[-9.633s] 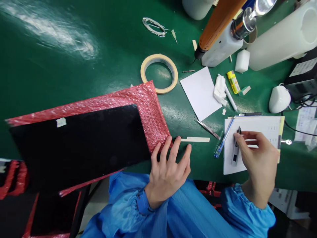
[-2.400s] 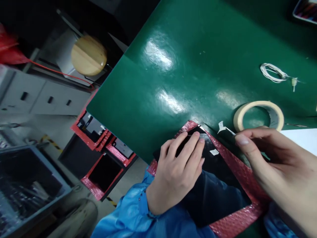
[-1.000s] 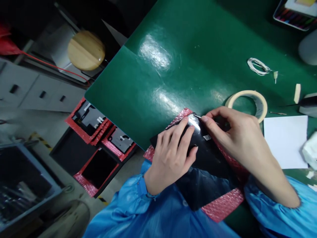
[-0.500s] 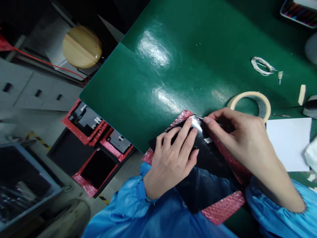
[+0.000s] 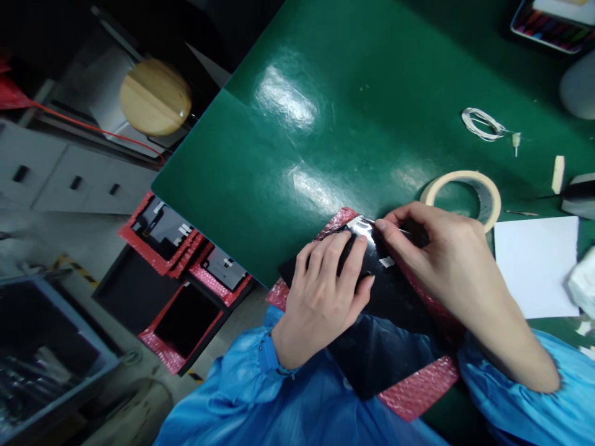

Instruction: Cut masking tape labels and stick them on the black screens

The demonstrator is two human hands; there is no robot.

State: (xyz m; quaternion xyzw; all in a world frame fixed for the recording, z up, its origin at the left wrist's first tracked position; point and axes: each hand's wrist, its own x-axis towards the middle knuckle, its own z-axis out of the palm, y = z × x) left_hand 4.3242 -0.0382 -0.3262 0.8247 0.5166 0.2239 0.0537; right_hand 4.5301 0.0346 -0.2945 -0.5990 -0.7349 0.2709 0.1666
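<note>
A black, glossy flat panel (image 5: 395, 297) like a display screen lies at an angle on pink bubble wrap (image 5: 418, 387) near the table's front. My left hand (image 5: 325, 291) rests on its left part, fingers bent a little and spread, pressing on the surface. Between the thumb and index finger of my right hand (image 5: 446, 254) is a thin metal tool (image 5: 367, 220), whose tip reaches the panel's top corner. Its exact kind is too small to tell. A bright reflective patch shows beside the tip, and a small white label (image 5: 387, 262) sits lower on the panel.
Right of my hands are a masking tape roll (image 5: 493, 204), a white paper sheet (image 5: 534, 266) and a coiled white cable (image 5: 481, 124). A box of coloured pens (image 5: 548, 31) stands at the far right. Past the left table edge (image 5: 186, 238), more panels on pink wrap (image 5: 186, 319) and a round stool (image 5: 155, 96) stand lower.
The view has shifted slightly. My left index finger has drawn back from the panel's top corner and bent more. The right hand keeps the tool at that corner.
</note>
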